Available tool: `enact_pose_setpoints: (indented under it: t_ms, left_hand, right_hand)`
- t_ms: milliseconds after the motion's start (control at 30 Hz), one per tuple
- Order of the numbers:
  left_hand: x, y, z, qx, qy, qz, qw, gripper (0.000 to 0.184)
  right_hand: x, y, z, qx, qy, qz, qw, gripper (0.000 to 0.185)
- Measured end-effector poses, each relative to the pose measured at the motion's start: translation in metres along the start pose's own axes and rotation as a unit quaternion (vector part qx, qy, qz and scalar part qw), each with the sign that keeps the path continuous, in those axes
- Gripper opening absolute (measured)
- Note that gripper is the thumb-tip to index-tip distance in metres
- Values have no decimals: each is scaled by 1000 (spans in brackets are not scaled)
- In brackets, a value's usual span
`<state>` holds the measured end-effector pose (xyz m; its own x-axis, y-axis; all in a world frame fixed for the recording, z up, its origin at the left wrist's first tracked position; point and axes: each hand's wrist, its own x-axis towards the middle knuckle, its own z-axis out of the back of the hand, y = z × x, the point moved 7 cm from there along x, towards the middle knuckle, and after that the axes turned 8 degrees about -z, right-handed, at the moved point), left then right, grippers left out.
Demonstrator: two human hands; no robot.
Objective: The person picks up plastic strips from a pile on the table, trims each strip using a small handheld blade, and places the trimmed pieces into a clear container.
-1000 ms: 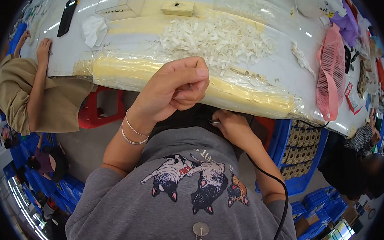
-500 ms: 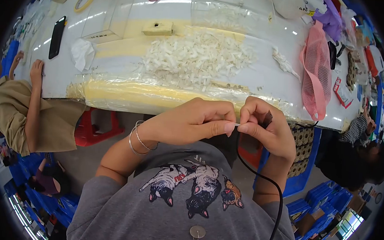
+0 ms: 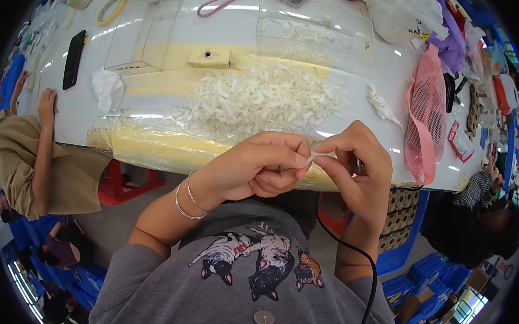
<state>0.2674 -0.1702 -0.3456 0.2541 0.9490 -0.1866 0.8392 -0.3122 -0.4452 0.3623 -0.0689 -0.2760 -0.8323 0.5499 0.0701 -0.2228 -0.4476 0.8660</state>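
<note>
In front of my chest and over the table's near edge, my left hand (image 3: 265, 165) pinches a small white strip (image 3: 323, 155) between thumb and forefinger, the other fingers curled in. My right hand (image 3: 362, 170) faces it, with thumb and forefinger tips close around the strip's other part. A small dark, shiny thing (image 3: 360, 165) shows under the right hand's curled fingers; its kind is hard to make out. Just beyond both hands lies a loose pile of short white translucent strips (image 3: 263, 97) on the table.
Behind the pile are a yellowish block with a hole (image 3: 210, 58) and clear plastic boxes (image 3: 138, 41). At left lie a phone (image 3: 73, 59), crumpled tissue (image 3: 108, 89) and tape roll (image 3: 111, 10). A pink mesh bag (image 3: 426, 112) lies right. A black cable (image 3: 349, 244) hangs beside me; a co-worker (image 3: 27, 161) sits left.
Both hands have risen slightly towards the pile. The right thumb and forefinger have spread a little, and the strip between the hands shows more. My view has tilted slightly.
</note>
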Motion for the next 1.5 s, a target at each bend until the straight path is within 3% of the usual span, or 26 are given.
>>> enact_pose_setpoints:
  t_ms: [67, 200, 333, 833, 933, 1500]
  left_hand:
    - [2, 0, 2, -13, -20, -14, 1000, 17]
    - [6, -2, 4, -44, -56, -51, 996, 17]
    - [10, -1, 6, -67, -69, -74, 993, 16]
    - [12, -2, 1, -86, -70, -91, 990, 14]
    - [11, -4, 0, -79, -84, -98, 989, 14]
    - [12, -4, -1, -66, -94, -91, 989, 16]
  right_hand:
    - [0, 4, -1, 8, -19, -38, 999, 33]
    - [-6, 2, -9, 13, -68, 41, 997, 46]
    - [-11, -2, -21, -76, -86, 39, 993, 47]
    - [-8, -2, -18, -123, -89, 33, 988, 50]
    - [-8, -3, -20, -55, -70, 5, 996, 50]
    - [-9, -7, -18, -62, -71, 0, 996, 47]
